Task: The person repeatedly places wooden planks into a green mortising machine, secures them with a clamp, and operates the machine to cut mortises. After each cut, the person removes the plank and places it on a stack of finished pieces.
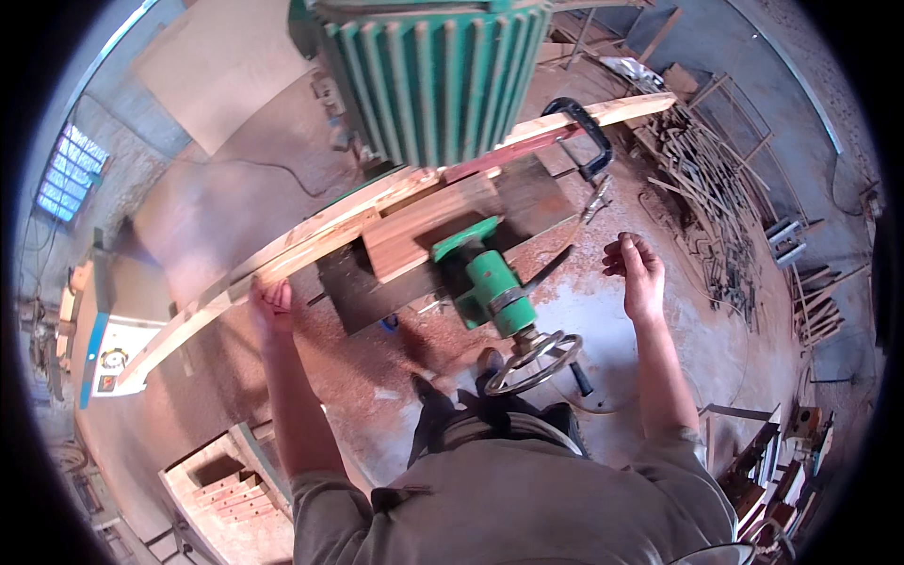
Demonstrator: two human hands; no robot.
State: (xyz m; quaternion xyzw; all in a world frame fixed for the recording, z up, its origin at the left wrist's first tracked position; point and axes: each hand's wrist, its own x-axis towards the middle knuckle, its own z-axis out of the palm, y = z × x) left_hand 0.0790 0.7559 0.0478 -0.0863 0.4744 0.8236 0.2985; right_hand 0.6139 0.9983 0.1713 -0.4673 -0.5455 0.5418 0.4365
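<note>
A long pale wooden beam slants across a green machine with a dark metal table. My left hand, slightly blurred, has its fingers curled against the lower edge of a pale wooden strip beside the beam. On the table lies a reddish-brown wooden block, partly behind the green clamp head. My right hand is raised to the right of the machine, touching nothing, fingers loosely curled; I see nothing in them. A black G-clamp grips the beam's far right part.
The ribbed green motor hangs overhead, hiding the beam's middle. A metal handwheel stands just before my body. Scrap wood is piled at right. Sawdust covers much of the floor. A pale wooden box stands at lower left.
</note>
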